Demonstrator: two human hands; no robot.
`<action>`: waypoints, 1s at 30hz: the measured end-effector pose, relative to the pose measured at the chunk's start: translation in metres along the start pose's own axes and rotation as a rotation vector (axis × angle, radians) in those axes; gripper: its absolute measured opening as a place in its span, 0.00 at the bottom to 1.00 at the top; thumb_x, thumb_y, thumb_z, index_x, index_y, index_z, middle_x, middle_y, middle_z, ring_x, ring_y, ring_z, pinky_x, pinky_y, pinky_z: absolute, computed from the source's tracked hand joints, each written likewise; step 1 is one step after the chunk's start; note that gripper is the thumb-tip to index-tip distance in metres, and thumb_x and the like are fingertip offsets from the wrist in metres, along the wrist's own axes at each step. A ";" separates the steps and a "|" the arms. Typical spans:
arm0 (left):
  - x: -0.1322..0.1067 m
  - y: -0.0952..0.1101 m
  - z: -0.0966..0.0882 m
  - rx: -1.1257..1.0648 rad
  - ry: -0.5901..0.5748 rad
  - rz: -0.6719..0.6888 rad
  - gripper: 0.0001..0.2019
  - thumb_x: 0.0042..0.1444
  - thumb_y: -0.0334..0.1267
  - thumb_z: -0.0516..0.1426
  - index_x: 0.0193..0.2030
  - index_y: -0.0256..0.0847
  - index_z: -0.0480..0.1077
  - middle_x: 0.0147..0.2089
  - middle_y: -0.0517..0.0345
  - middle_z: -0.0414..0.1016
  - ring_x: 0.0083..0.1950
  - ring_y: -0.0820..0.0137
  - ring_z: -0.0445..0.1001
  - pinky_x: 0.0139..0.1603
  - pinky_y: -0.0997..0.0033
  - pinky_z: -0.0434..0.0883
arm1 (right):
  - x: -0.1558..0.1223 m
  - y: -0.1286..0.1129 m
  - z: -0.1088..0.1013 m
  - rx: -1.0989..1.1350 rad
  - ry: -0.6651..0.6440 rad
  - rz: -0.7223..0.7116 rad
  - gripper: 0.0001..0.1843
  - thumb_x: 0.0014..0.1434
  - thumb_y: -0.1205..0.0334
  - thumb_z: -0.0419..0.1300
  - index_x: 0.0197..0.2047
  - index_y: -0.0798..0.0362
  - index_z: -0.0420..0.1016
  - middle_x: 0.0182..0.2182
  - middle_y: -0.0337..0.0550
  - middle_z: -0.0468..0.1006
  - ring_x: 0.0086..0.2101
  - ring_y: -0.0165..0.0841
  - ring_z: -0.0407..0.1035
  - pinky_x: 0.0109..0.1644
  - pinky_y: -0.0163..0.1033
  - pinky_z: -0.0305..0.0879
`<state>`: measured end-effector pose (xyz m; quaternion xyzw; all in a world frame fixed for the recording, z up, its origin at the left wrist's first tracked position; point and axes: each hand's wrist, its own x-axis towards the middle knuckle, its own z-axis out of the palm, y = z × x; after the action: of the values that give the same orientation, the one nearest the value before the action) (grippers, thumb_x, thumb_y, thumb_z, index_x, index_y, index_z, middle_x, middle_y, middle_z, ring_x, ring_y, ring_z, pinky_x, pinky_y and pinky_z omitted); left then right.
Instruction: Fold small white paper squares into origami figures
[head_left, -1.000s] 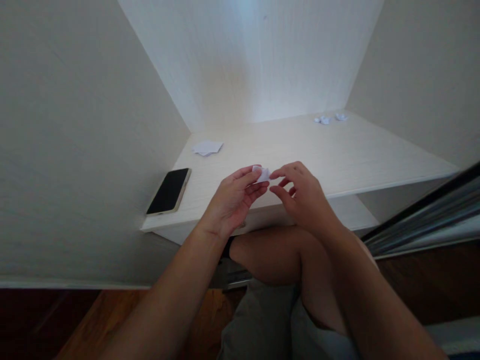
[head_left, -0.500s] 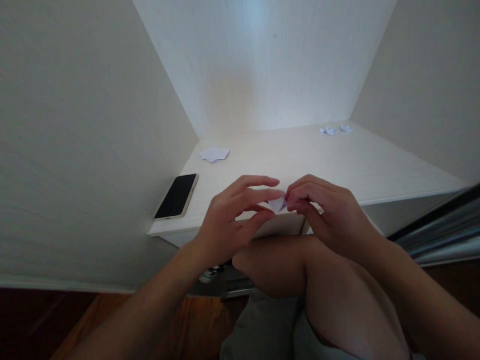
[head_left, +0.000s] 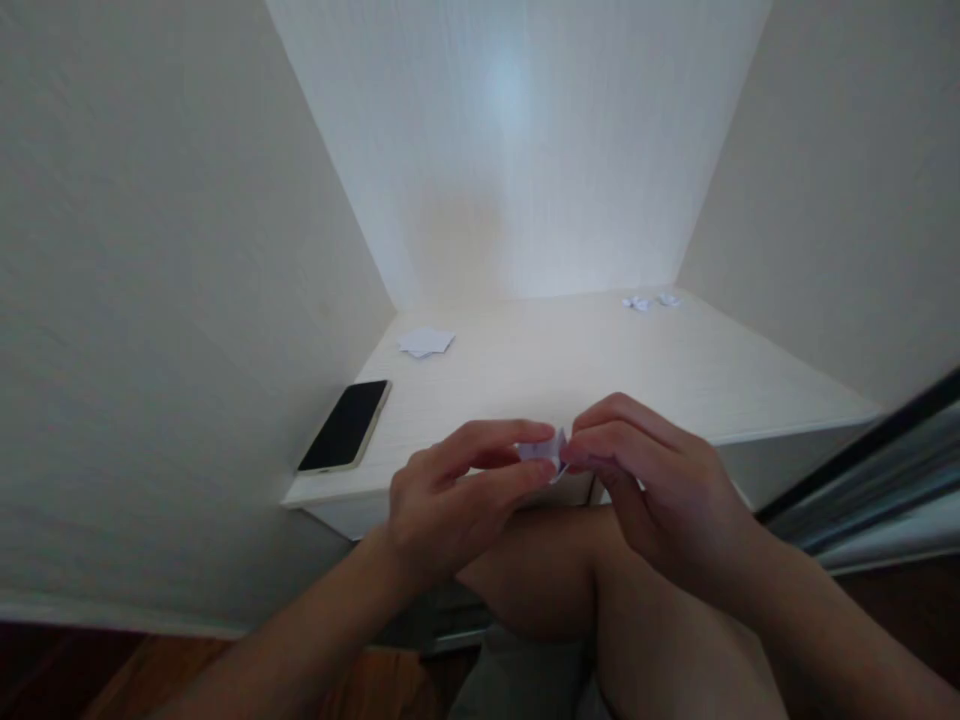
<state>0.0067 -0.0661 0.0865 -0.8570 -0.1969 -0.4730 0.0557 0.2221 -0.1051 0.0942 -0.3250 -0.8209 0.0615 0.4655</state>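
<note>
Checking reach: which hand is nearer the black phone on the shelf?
Left. The left hand is just right of the phone; the right hand is farther right, past the small paper both hands pinch.

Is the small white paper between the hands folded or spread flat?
Folded: the paper shows as a small creased piece with angled flaps, pinched between the fingers of the left hand and right hand.

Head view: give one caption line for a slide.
Left hand and right hand pinch a small folded white paper piece before a pale shelf bearing a black smartphone.
</note>
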 end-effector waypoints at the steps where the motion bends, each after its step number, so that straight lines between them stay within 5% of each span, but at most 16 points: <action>1: 0.001 0.000 0.000 0.000 0.016 0.029 0.03 0.63 0.32 0.63 0.40 0.45 0.79 0.48 0.59 0.83 0.37 0.77 0.82 0.36 0.83 0.80 | 0.001 -0.001 0.000 0.001 0.000 0.001 0.13 0.65 0.80 0.53 0.43 0.55 0.73 0.38 0.44 0.74 0.38 0.30 0.69 0.39 0.33 0.66; 11: 0.005 -0.003 -0.004 -0.003 0.046 0.124 0.04 0.63 0.29 0.62 0.41 0.42 0.78 0.44 0.58 0.84 0.42 0.75 0.83 0.45 0.81 0.80 | 0.003 -0.004 -0.003 -0.011 -0.030 0.000 0.13 0.65 0.80 0.52 0.44 0.54 0.71 0.38 0.43 0.72 0.37 0.30 0.68 0.39 0.34 0.67; 30: 0.002 -0.006 -0.012 -0.099 0.060 0.189 0.05 0.65 0.28 0.58 0.45 0.38 0.75 0.43 0.50 0.80 0.45 0.69 0.80 0.45 0.74 0.80 | 0.005 -0.009 -0.003 0.052 0.051 -0.083 0.10 0.63 0.77 0.60 0.43 0.53 0.74 0.41 0.44 0.77 0.40 0.30 0.73 0.43 0.33 0.72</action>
<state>-0.0042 -0.0629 0.0939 -0.8588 -0.0899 -0.5003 0.0634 0.2183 -0.1102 0.1032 -0.2799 -0.8196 0.0554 0.4967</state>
